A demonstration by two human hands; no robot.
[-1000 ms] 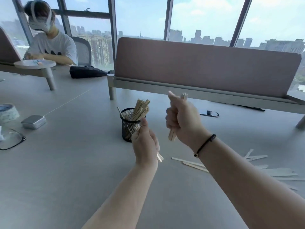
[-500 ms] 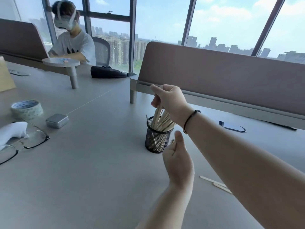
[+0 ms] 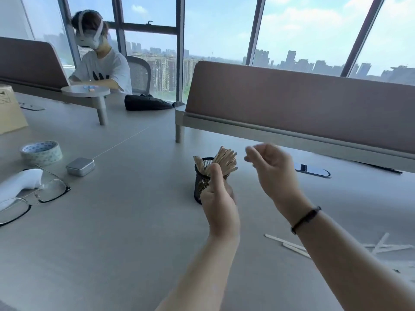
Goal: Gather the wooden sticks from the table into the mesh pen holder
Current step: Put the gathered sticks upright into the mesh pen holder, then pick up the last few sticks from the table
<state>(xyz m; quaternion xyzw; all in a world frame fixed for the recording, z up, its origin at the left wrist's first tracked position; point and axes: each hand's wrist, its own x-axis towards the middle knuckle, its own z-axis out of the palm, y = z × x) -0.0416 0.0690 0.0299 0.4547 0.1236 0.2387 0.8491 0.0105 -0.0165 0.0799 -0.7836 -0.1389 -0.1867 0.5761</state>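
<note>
**One holder, sticks in two places**

One black mesh pen holder stands on the grey table, its near side hidden by the left hand; whether that hand holds anything cannot be told. Pale wooden sticks fan from its rim. Right hand, motion-blurred, fingers loosely curled, empty. Loose sticks lie right, partly covered by the forearm. Left: tape roll, metal tin, glasses.

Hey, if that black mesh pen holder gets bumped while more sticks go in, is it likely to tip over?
Possibly. The mesh pen holder looks light, being open wire mesh, and taller than wide. The wooden sticks fan out above its rim and lean right, likely shifting weight that way. The left hand is close in front, so it could probably steady it.
</note>
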